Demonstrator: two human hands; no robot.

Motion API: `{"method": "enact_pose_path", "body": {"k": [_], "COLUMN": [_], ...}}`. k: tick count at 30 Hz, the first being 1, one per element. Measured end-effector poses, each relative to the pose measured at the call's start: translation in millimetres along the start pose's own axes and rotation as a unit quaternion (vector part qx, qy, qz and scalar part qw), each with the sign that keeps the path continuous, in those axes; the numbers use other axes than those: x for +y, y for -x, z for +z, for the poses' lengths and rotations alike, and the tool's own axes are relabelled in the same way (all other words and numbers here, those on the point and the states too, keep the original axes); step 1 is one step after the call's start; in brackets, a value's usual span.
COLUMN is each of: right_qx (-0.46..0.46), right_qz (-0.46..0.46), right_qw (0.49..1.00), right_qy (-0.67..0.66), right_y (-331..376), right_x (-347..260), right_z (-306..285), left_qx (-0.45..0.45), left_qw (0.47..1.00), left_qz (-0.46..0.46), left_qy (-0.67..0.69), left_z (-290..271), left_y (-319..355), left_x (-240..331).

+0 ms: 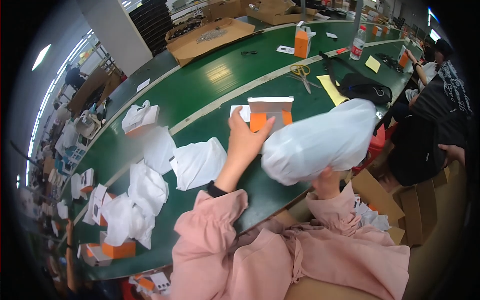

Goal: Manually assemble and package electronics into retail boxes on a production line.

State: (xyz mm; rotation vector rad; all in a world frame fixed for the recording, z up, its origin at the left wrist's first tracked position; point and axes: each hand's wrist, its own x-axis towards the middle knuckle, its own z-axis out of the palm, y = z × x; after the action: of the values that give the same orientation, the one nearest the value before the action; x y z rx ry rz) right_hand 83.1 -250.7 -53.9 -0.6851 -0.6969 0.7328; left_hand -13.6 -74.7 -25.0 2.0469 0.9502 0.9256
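My right hand (327, 183) holds a large white plastic bag (320, 140) from below, its fingers mostly hidden behind it. The bag is bulky and slightly blurred; I cannot see what is inside. Left of it, my left hand (245, 142) grips a small cardboard box (270, 106), thumb and index finger on either side. The box's grey-white flap stands up and its inside is orange. A black band circles my left wrist. The bag's left end hangs close to the left thumb and covers part of the box's near right side.
Several white plastic bags (200, 162) and orange-and-white boxes (120, 248) lie left on the green table (210, 80). Scissors (301, 75), a black bag (362, 87) and a bottle (358, 44) lie beyond. An open carton (375, 192) stands right, near a co-worker (425, 125).
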Motion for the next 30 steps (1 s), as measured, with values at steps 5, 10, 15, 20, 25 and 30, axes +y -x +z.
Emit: {"method": "enact_pose_path", "body": {"k": [5, 10, 15, 20, 25, 30], "right_qx": [0.063, 0.081, -0.136, -0.072, -0.026, -0.261], "right_qz": [-0.119, -0.111, -0.093, 0.011, -0.132, -0.278], "right_qw": [0.988, 0.979, 0.973, 0.990, 0.984, 0.862], "right_qy": [-0.068, -0.152, -0.163, -0.118, 0.115, 0.335], "right_y": [-31, -32, -14, -13, -30, -52], "right_x": [-17, -21, -19, 39, 18, 1], "right_z": [-12, -10, 31, 48, 33, 20], "left_qx": [-0.093, -0.078, -0.001, -0.031, 0.019, 0.034], "left_qw": [0.990, 0.985, 0.984, 0.979, 0.996, 0.983], "left_qz": [-0.040, -0.066, -0.049, 0.153, -0.030, -0.034], "left_qy": [-0.098, -0.138, -0.171, -0.132, 0.082, 0.178], "left_z": [2, -26, -30, -41, -47, -43], "left_y": [-10, 0, 40, 82, 86, 90], "left_x": [14, 13, 12, -13, -3, -8]}}
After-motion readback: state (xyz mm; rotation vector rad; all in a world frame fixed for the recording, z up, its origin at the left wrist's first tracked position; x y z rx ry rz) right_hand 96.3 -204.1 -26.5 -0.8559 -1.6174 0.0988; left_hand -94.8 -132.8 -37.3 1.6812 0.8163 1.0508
